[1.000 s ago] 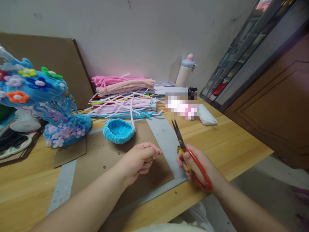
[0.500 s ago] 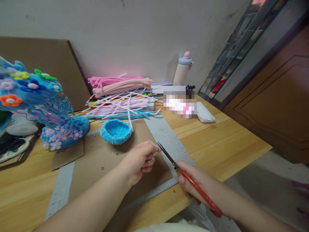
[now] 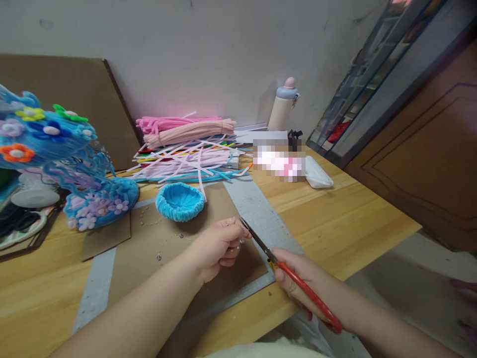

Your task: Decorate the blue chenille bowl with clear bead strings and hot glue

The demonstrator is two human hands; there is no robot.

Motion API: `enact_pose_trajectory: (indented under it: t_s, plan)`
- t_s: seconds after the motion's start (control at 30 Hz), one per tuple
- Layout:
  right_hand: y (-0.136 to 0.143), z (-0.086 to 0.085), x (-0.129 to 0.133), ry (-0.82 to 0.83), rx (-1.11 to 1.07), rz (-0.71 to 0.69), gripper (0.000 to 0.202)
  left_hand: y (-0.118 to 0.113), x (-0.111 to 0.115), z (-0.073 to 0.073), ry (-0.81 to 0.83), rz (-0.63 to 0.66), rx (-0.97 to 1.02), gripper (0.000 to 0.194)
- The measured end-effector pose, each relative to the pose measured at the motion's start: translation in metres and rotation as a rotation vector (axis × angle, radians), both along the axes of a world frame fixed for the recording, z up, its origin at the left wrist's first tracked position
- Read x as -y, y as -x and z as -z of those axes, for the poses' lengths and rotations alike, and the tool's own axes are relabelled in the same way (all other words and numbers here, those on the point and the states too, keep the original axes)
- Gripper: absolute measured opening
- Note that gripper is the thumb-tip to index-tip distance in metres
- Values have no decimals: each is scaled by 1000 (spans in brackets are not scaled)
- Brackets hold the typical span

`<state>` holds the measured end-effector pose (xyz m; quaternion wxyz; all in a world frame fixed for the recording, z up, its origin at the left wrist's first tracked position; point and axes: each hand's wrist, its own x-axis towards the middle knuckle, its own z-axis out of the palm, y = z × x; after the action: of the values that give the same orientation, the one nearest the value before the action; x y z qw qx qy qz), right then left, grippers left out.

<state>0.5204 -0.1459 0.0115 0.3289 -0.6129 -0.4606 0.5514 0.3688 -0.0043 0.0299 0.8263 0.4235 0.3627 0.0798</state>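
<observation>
Worktable by a wall: a wooden table (image 3: 357,214) is meeting a grey wall (image 3: 208,54) at its back edge, a brown door (image 3: 421,149) standing beyond its right corner. Near the front edge, the left hand (image 3: 221,243) is pinching a fine beaded strand (image 3: 241,241); the right hand (image 3: 302,266) is curling its fingers round red-handled scissors (image 3: 305,294), tips beside the left fingertips. Cardboard (image 3: 137,263) is overlying a grey mat (image 3: 261,204), bearing a blue bowl (image 3: 179,211); pipe cleaners (image 3: 186,164) are lining the back edge.
</observation>
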Motion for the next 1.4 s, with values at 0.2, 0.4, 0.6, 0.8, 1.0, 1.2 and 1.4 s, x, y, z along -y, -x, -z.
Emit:
enact_pose_trajectory:
  t_s: [0.2, 0.4, 0.6, 0.8, 1.0, 1.2, 1.4]
  plan:
    - [0, -6, -3, 56, 59, -39, 28, -2, -3, 2, -6, 12, -26, 10]
    - [5, 7, -1, 126, 11, 30, 35, -6, -7, 8, -3, 1, -52, 9]
    - [6, 25, -10, 212, -123, 148, 48, -16, -11, 17, -11, -12, -100, 11]
    - [-7, 33, -18, 283, -411, 311, 54, 25, -3, -46, -311, -58, -132, 15]
    - [-11, 42, -15, 270, -464, 307, 56, 143, -28, -92, -972, -135, -523, 22]
    - [-8, 41, -17, 224, -452, 287, 55, 187, -50, -49, -942, -207, -806, 28]
    - [-11, 48, -14, 248, -450, 318, 56, 201, -72, 3, -1058, -242, -986, 37]
